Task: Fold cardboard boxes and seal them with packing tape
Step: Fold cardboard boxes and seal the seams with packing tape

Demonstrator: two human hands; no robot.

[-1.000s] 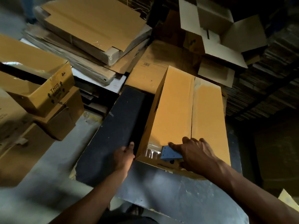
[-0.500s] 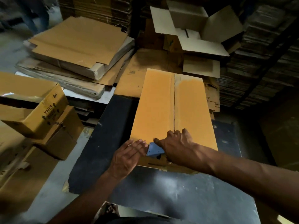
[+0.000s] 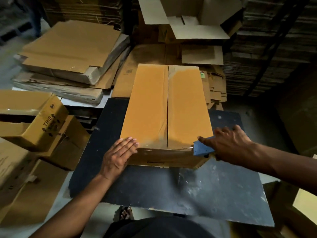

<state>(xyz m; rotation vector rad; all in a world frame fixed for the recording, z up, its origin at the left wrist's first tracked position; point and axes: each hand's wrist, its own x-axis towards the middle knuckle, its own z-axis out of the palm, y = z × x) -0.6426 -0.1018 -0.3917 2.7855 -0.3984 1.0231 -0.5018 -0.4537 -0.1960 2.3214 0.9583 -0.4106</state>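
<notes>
- Dark tabletop (image 3: 154, 189) carries the closed cardboard box (image 3: 164, 109), its near edge between both hands.
- Left hand (image 3: 118, 157) lies flat, fingers straight, on the near-left corner.
- Right hand (image 3: 229, 145) grips a blue tape dispenser (image 3: 201, 148) at the near-right corner.
- Flattened cardboard stacks (image 3: 68, 54) lie beyond the left hand; an open carton (image 3: 187, 18) stands behind the box.

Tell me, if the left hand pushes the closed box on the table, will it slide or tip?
The box probably slides: it lies long and low on the flat dark table. It is likely light, possibly empty. The left hand rests flat at its near corner.
</notes>
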